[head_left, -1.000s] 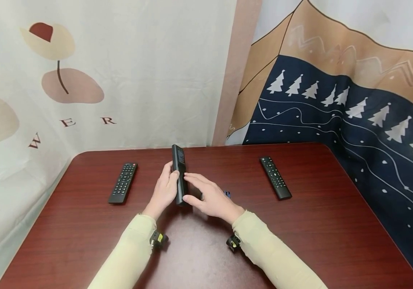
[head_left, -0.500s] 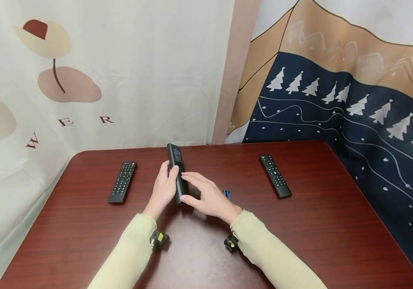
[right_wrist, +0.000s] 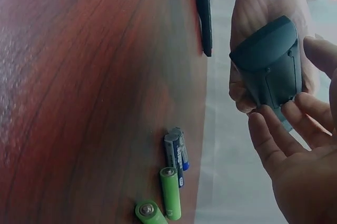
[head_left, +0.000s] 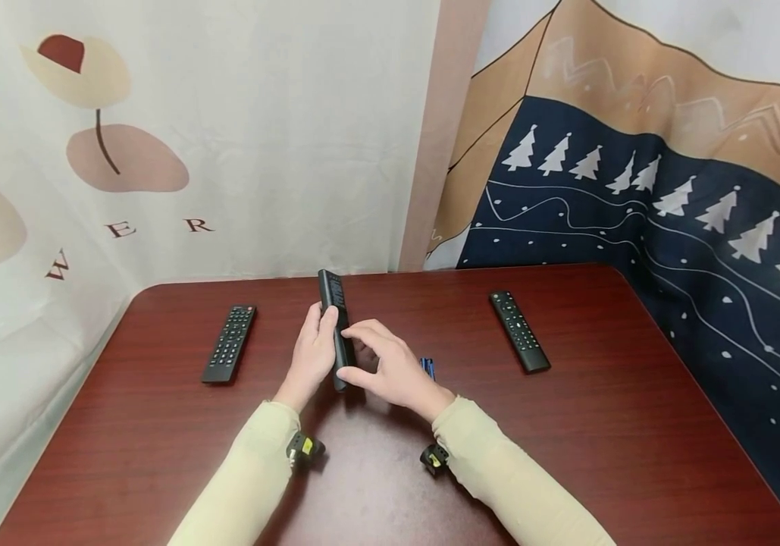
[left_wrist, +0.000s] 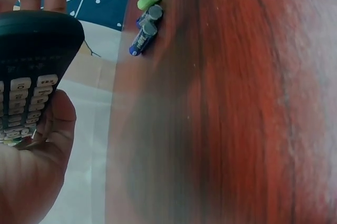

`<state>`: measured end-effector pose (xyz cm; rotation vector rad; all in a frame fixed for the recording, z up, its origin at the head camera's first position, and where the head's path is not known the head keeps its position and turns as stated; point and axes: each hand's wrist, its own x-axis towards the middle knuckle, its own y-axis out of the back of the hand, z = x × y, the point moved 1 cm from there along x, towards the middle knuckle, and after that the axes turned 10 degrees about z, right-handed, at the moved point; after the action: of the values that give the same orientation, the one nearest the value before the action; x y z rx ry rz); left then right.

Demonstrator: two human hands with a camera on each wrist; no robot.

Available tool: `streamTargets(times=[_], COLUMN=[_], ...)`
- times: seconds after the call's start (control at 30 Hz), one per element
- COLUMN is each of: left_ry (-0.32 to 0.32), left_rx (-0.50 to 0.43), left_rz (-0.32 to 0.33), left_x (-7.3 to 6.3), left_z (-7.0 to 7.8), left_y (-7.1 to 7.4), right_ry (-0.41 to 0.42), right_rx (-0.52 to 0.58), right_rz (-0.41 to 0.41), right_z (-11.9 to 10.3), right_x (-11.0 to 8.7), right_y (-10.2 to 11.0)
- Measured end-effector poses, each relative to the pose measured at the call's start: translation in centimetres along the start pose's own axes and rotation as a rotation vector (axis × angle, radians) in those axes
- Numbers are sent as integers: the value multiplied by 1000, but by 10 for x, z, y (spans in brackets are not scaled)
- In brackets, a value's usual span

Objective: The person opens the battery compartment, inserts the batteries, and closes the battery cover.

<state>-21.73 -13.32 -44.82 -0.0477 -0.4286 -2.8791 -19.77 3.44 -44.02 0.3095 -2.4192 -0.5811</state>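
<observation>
A black remote control (head_left: 336,322) is held tilted up over the middle of the table by my left hand (head_left: 311,350), its palm and thumb gripping the side. The right wrist view shows the back of this remote control (right_wrist: 276,68), with the outline of a battery cover on it. My right hand (head_left: 390,364) reaches in from the right. Its fingertips (right_wrist: 266,112) touch the cover, while the thumb stands apart from the others. From the left wrist view I see the button side, with the left thumb at its edge.
On the wooden table (head_left: 376,478) another remote control (head_left: 230,345) lies left and one more remote control (head_left: 519,332) lies right. Blue batteries (head_left: 427,368) lie just beyond my right hand, and green batteries (right_wrist: 170,193) lie near them. Patterned curtains (head_left: 294,136) hang behind the table.
The held remote control has swung slightly left at its top and tilted. My right fingers have bent a little and shifted slightly along it. Blue batteries show more past the right hand.
</observation>
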Motion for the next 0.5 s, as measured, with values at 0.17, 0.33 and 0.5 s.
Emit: streamTargets(times=[0.17,0.33,0.5], left_ry=[-7,2,-4], left_rx=[-7,-27,-34], left_rz=[-2,-26,-52], left_x=[-1,-2,-4], left_z=[2,2,4], left_y=[-4,-6,-8], right_ry=[-19,-57,-102], right_rx=[24,67,95], right_rz=[26,24,14], right_z=[-1,-1,1], right_x=[2,5,6], right_y=[0,2,3])
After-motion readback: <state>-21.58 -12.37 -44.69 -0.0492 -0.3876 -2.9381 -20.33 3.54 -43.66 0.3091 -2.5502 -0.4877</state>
